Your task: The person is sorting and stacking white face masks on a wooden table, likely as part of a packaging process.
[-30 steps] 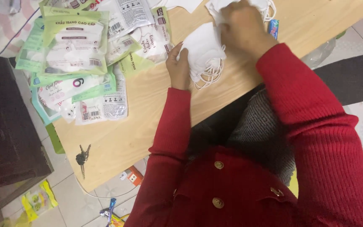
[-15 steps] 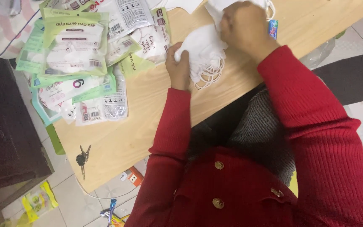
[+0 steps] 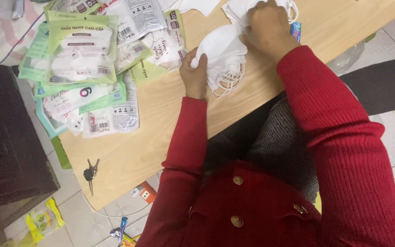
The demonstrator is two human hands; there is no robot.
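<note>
A stack of white face masks (image 3: 220, 52) with loose ear loops lies on the light wooden table (image 3: 161, 114). My left hand (image 3: 194, 73) grips the stack's left edge. My right hand (image 3: 267, 28) is closed on the top of the stack, beside more white masks (image 3: 238, 9) at the table's far edge. Both arms wear red knit sleeves.
A heap of green and clear mask packets (image 3: 88, 64) covers the table's left part. A bunch of keys (image 3: 90, 174) lies near the table's corner. A dark cabinet (image 3: 5, 155) stands at left. Wrappers (image 3: 45, 219) and small litter lie on the tiled floor.
The view has shifted slightly. My hands have kept hold of the white masks and drawn them a little closer together on the table.
</note>
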